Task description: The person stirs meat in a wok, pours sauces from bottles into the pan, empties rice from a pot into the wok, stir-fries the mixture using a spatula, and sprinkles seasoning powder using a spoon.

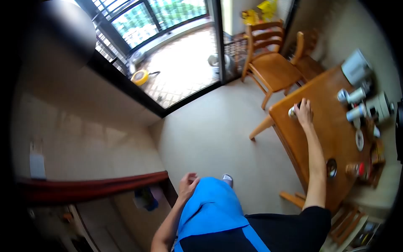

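Note:
My right hand (305, 113) reaches over the near corner of the wooden table (323, 130), its fingers closed around a small white object with a dark part (291, 111). What kind of thing it is, I cannot make out; the fingers cover much of it. Down at my left side, my left hand (188, 185) hangs beside the blue apron (210, 206). Its fingers are loosely bent and apart, with nothing visible in them.
Along the table's wall side stand a white container (356, 67), a white appliance (378, 107), a red-lidded jar (356, 169) and a dark round dish (331, 167). A wooden chair (273, 69) stands beyond the table. Left of it, a glass door frame (193, 97) borders a bright balcony.

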The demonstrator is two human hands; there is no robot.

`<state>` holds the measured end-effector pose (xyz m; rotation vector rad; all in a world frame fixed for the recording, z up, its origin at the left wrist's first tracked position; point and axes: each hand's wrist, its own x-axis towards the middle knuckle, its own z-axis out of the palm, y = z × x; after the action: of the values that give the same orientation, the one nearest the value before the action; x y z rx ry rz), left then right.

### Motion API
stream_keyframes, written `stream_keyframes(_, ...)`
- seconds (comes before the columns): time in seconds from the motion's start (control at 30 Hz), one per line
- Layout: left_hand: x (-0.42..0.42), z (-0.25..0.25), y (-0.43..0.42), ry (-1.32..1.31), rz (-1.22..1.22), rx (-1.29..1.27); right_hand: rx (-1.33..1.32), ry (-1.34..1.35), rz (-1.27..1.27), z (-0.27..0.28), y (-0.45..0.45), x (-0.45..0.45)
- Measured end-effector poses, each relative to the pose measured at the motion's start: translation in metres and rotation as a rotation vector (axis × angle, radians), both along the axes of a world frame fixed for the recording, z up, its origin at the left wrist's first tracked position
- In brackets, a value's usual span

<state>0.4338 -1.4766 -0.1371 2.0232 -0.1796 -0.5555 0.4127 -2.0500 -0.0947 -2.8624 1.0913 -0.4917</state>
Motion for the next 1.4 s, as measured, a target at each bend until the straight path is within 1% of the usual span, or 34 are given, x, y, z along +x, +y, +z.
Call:
stream_keyframes(0.03,0.006,0.022,-0.028,-0.047,-0.029,0.022,-0.008,0.005,0.103,0.01,0.024,0.007)
stream_keyframes(0.07,0.01,0.03,-0.049,-0.207,-0.075,-0.044,0.07,0.025,0.195,0.034,0.063,0.013)
stream_keyframes(0.1,0.015,0.037,-0.072,-0.366,-0.121,-0.062,0.054,0.022,0.339,0.039,0.092,0.018)
stream_keyframes(0.13,0.022,0.063,-0.093,-0.54,-0.156,-0.073,0.124,0.051,0.445,0.069,0.14,0.023)
stream_keyframes(0.17,0.023,0.084,-0.109,-0.697,-0.122,-0.034,0.145,0.103,0.503,0.087,0.18,0.028)
stream_keyframes(0.2,0.024,0.099,-0.118,-0.853,-0.086,0.011,0.179,0.045,0.63,0.104,0.217,0.03)
stream_keyframes(0.23,0.026,0.111,-0.118,-0.855,-0.044,0.018,0.297,0.012,0.713,0.119,0.252,0.034)
stream_keyframes(0.3,0.022,0.123,-0.105,-0.898,0.01,-0.043,0.35,-0.139,0.918,0.145,0.314,0.039)
stream_keyframes(0.33,0.015,0.12,-0.092,-0.752,0.059,-0.034,0.309,-0.183,1.051,0.158,0.34,0.039)
stream_keyframes(0.37,0.01,0.116,-0.075,-0.788,0.149,-0.102,0.27,-0.226,1.18,0.168,0.363,0.038)
stream_keyframes(0.4,0.003,0.13,-0.052,-0.745,0.159,-0.116,0.27,-0.218,1.211,0.176,0.381,0.04)
stream_keyframes(0.47,-0.016,0.17,-0.001,-0.683,0.195,-0.091,0.287,-0.349,1.537,0.189,0.416,0.043)
stream_keyframes(0.6,-0.058,0.204,0.107,-0.541,0.19,-0.201,0.248,-0.351,1.953,0.221,0.516,0.033)
stream_keyframes(0.63,-0.071,0.208,0.134,-0.499,0.187,-0.225,0.258,-0.34,1.99,0.227,0.544,0.025)
stream_keyframes(0.67,-0.085,0.21,0.162,-0.143,0.03,-0.575,0.238,-0.315,2.197,0.235,0.574,0.017)
stream_keyframes(0.7,-0.103,0.193,0.185,-0.085,-0.055,-0.716,0.21,-0.282,2.414,0.243,0.6,0.008)
stream_keyframes(0.73,-0.115,0.201,0.208,-0.157,-0.039,-0.723,0.234,-0.205,2.517,0.25,0.623,0.0)
stream_keyframes(0.77,-0.131,0.208,0.231,-0.211,-0.029,-0.728,0.249,-0.203,2.554,0.255,0.653,-0.003)
stream_keyframes(0.8,-0.143,0.205,0.256,0.05,-0.081,-0.824,0.324,-0.196,2.6,0.262,0.682,-0.009)
stream_keyframes(0.83,-0.152,0.203,0.275,0.022,-0.064,-0.898,0.381,-0.2,2.657,0.268,0.709,-0.012)
stream_keyframes(0.9,-0.182,0.206,0.324,-0.075,0.101,-0.93,0.549,0.036,2.673,0.273,0.755,-0.029)
stream_keyframes(0.97,-0.211,0.206,0.368,-0.19,0.193,-0.848,0.57,0.101,2.837,0.276,0.798,-0.036)
stream_keyframes(1.0,-0.226,0.21,0.387,-0.209,0.176,-0.783,0.717,0.25,2.889,0.276,0.819,-0.041)
stream_keyframes(1.07,-0.249,0.198,0.415,-0.255,0.085,-0.65,0.691,0.427,2.971,0.272,0.861,-0.049)
stream_keyframes(1.1,-0.26,0.2,0.422,-0.265,0.12,-0.646,0.72,0.455,2.934,0.271,0.879,-0.061)
stream_keyframes(1.13,-0.27,0.207,0.424,-0.293,0.328,-0.652,0.707,0.374,2.952,0.272,0.894,-0.068)
stream_keyframes(1.17,-0.278,0.212,0.429,-0.323,0.533,-0.657,0.547,0.225,2.894,0.277,0.905,-0.075)
stream_keyframes(1.2,-0.283,0.215,0.437,-0.507,0.682,-0.441,0.334,0.334,2.675,0.286,0.914,-0.087)
stream_keyframes(1.23,-0.286,0.213,0.445,-0.511,0.713,-0.435,0.141,0.426,2.438,0.29,0.925,-0.099)
stream_keyframes(1.27,-0.29,0.21,0.454,-0.659,0.889,-0.137,0.032,0.421,2.428,0.288,0.945,-0.104)
stream_keyframes(1.3,-0.293,0.209,0.462,-0.794,1.042,0.18,0.033,0.424,2.45,0.28,0.964,-0.105)
stream_keyframes(1.33,-0.294,0.21,0.467,-0.825,1.142,0.331,0.072,0.433,2.512,0.269,0.982,-0.105)
stream_keyframes(1.37,-0.298,0.208,0.477,-0.828,1.161,0.339,0.106,0.438,2.574,0.263,1.0,-0.106)
stream_keyframes(1.4,-0.306,0.206,0.488,-0.744,1.128,0.146,0.09,0.556,2.651,0.265,1.015,-0.108)
